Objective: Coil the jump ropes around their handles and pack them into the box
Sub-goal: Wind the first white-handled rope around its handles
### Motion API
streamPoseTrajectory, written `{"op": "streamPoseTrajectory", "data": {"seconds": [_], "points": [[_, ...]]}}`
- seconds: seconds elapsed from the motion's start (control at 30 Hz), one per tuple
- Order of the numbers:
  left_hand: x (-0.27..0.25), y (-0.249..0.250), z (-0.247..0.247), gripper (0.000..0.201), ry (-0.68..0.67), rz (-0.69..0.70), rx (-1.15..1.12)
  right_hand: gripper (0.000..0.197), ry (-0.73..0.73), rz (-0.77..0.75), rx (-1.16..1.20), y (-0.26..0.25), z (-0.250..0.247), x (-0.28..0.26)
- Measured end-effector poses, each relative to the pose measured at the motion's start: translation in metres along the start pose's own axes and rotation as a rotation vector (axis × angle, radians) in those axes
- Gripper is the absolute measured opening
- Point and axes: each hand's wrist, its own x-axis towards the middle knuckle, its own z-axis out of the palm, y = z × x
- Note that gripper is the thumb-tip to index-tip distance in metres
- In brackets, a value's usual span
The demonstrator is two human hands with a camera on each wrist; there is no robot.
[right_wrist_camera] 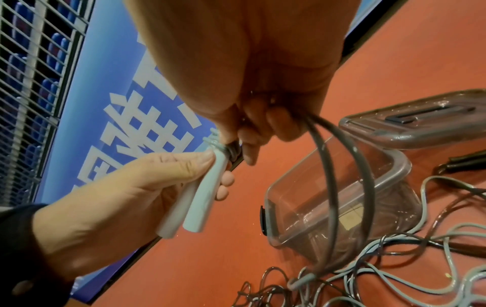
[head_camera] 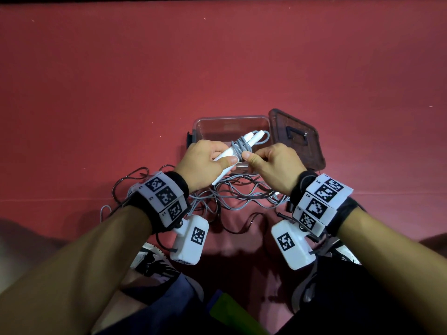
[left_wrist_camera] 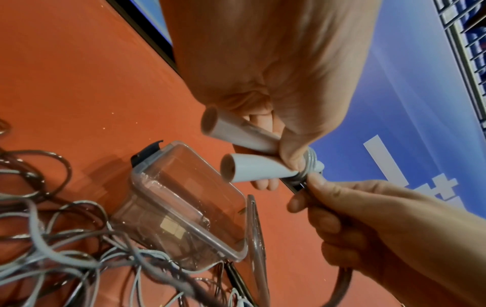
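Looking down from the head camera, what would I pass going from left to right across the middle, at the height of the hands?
Left hand → white handles wrapped in grey rope → right hand → brown lid, with red floor on both sides.

- black fabric wristband (head_camera: 180, 182) on each bare forearm
- white blocky marker cuff (head_camera: 160, 198) over it, black square codes
- white boxy wrist camera (head_camera: 189, 240) below cuff, one code
- dark shorts (head_camera: 154, 317), black-and-white sneakers (head_camera: 151, 259)

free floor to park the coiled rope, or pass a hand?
Bare red floor left of and beyond the clear box, and right of the lid. The box holds nothing visible. Crowded: loose rope tangle between the box and the person's knees.
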Motion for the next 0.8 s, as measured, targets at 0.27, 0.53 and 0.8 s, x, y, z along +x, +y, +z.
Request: {"op": "streamPoseTrajectory", "data": {"seconds": [0.27, 0.53, 0.8], "points": [[0.002, -0.003, -0.008, 0.018, 0.09, -0.026, 0.205, 0.019, -0.2, 0.012, -0.036, 0.0, 0.006, -0.001], [0.003, -0.011, -0.009, 0.028, -0.011, -0.005, 0.468, 0.03, -0.191, -0.061, -0.07, -0.009, -0.009, -0.002], [0.002, -0.007, -0.008, 0.014, -0.227, 0.074, 0.664, 0.012, -0.253, -0.106, -0.128, -0.011, -0.008, -0.003]]}}
